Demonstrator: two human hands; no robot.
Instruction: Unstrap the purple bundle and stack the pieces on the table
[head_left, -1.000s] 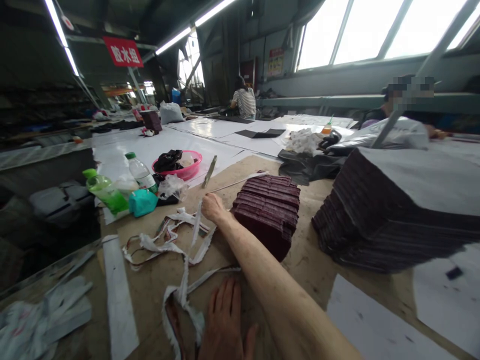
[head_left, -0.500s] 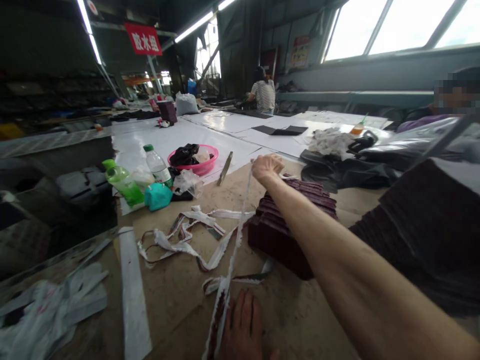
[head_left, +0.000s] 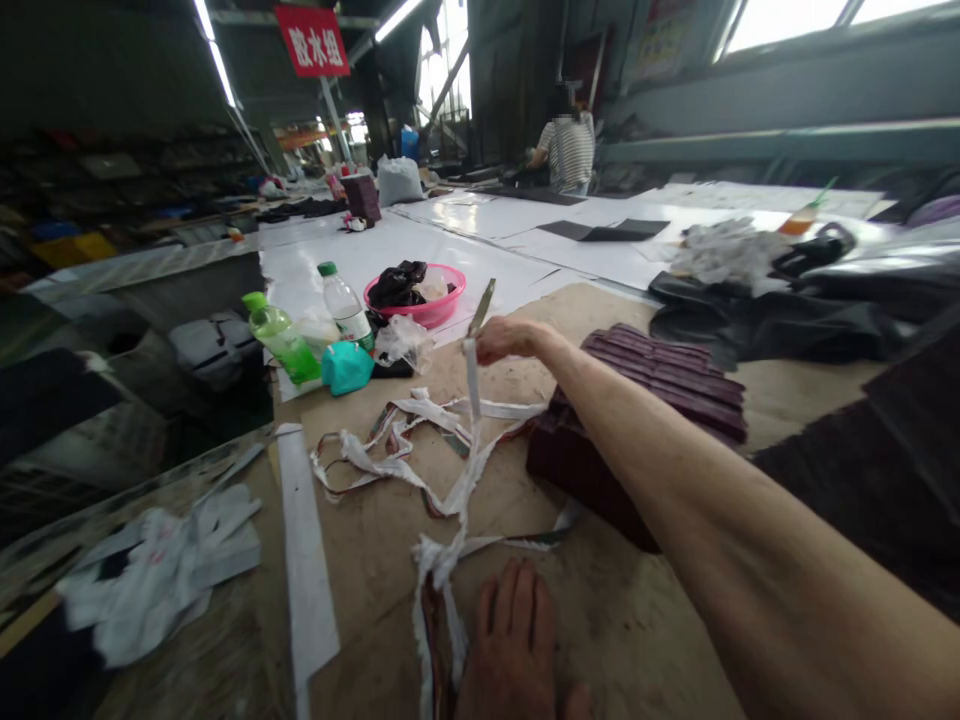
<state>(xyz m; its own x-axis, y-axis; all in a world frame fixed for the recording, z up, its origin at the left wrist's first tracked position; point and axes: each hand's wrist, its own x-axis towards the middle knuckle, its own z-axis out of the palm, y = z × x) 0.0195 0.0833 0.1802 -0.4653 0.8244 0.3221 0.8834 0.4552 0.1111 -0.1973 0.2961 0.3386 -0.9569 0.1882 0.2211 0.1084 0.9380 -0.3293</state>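
Observation:
My right hand (head_left: 504, 340) is stretched out over the brown board (head_left: 360, 560), pinching the end of a long white paper strip (head_left: 471, 385) that hangs down from it. Lower down the strip joins a tangle of torn white strips (head_left: 397, 455) lying on the board. My left hand (head_left: 514, 645) lies flat at the near edge, fingers spread, pressing a dark red piece whose edge (head_left: 429, 620) shows beside the strip's lower end. A stack of dark red pieces (head_left: 645, 395) sits just right of my right arm.
A green bottle (head_left: 279, 338), a clear bottle (head_left: 344, 305), a teal object (head_left: 346, 367) and a pink basin (head_left: 442, 300) stand at the board's far left. White scraps (head_left: 161, 570) lie at left. A dark pile (head_left: 900, 450) is at right. A person (head_left: 567, 145) works far off.
My right hand pulled the strip up and away over the red stack, then came back left and lower, still holding it. The strip now hangs slack. The left hand stayed pressed down.

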